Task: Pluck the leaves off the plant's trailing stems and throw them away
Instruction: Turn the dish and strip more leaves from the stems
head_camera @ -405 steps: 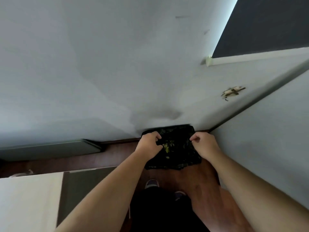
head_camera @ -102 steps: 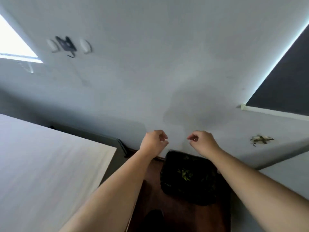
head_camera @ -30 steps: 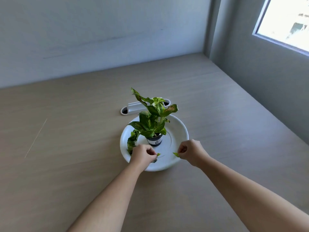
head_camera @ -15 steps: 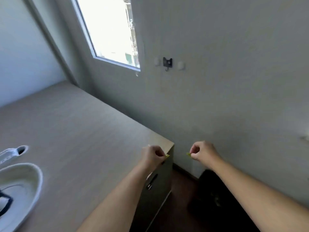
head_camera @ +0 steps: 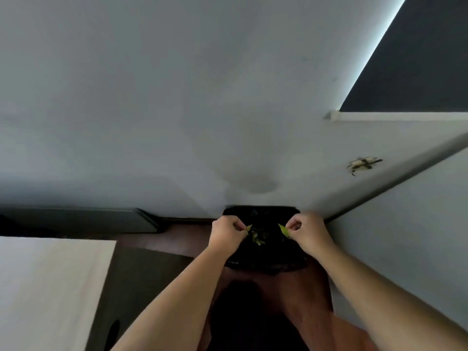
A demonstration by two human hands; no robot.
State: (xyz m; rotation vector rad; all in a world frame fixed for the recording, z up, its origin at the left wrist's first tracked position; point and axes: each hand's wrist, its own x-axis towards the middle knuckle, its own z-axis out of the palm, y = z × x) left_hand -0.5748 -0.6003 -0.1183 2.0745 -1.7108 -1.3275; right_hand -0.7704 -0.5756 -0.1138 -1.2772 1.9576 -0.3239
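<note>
We record one green leaf (head_camera: 248, 228) pinched in the left hand (head_camera: 228, 233) and a second leaf (head_camera: 283, 230) pinched in the right hand (head_camera: 307, 231), both lower centre of frame, over the black-lined bin (head_camera: 266, 265). Inside it lie loose leaves (head_camera: 258, 238); a pale tabletop (head_camera: 45, 287) occupies the lower left.

Both bare forearms reached forward and down, roughly parallel. Left hand (head_camera: 226, 234) was curled, fingertips pinching a small leaf (head_camera: 249, 228). Right hand (head_camera: 307, 233) was likewise curled, pinching a second leaf (head_camera: 284, 230). Hands were level and apart.
</note>
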